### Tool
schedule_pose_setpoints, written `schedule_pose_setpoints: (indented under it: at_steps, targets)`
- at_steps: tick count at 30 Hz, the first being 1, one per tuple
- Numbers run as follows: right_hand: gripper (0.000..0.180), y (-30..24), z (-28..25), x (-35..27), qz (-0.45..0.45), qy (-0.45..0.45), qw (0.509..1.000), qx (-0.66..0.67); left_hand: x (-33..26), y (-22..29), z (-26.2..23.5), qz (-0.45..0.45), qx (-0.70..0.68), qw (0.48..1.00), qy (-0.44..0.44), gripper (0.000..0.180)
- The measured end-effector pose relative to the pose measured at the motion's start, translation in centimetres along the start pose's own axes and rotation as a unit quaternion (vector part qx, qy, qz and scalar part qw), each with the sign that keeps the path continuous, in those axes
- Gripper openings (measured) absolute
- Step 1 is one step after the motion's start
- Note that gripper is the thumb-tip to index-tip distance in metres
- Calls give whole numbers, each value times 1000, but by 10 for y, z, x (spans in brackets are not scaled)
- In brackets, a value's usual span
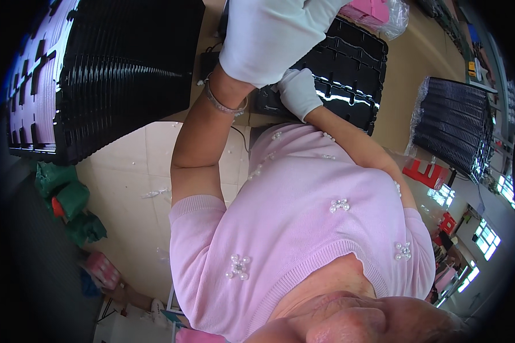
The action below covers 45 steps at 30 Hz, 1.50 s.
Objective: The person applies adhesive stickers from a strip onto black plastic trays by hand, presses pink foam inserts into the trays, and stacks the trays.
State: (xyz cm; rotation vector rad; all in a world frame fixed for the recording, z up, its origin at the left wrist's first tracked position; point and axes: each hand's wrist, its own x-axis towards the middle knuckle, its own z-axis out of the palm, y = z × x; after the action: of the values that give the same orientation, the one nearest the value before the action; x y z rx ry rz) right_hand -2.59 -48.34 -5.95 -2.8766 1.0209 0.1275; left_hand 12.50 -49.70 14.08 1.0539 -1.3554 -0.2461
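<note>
Both my hands wear white gloves. My left hand (269,37) is raised close to the camera at the top middle, with a beaded bracelet (223,106) on its wrist; its fingers run out of view. My right hand (299,92) lies just below and behind it, at the near edge of a black moulded plastic tray (355,74) on the beige table. Its fingertips are hidden behind my left glove. I cannot tell whether either hand holds anything. A pink knitted top (303,228) with pearl clusters fills the lower middle.
A tall stack of black trays (126,68) stands at the upper left. Another stack, wrapped in clear film (455,123), sits at the right. A bag of pink items (377,11) lies at the top. Green bags (68,203) and a red stool (426,172) are on the tiled floor.
</note>
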Motion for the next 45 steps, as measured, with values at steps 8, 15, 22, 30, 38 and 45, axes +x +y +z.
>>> schedule_pose_setpoints:
  at_steps: [8,15,22,30,38,45]
  targets:
    - [10,4,12,1,-54,15,998,-4,-1,-1,-2,20,-11,1000,16,7]
    - [12,8,20,-1,-65,57,995,39,-2,-6,-4,28,-24,999,21,6]
    - [15,11,16,-3,-4,103,979,173,2,-5,-6,56,-24,998,33,4]
    - [14,9,17,-2,-85,172,972,139,0,-8,-6,34,-37,998,31,3]
    - [5,6,22,4,-131,112,984,34,2,-9,-2,53,-34,998,30,2]
    - [4,21,21,-2,-167,163,961,150,2,-11,5,51,-61,996,26,3]
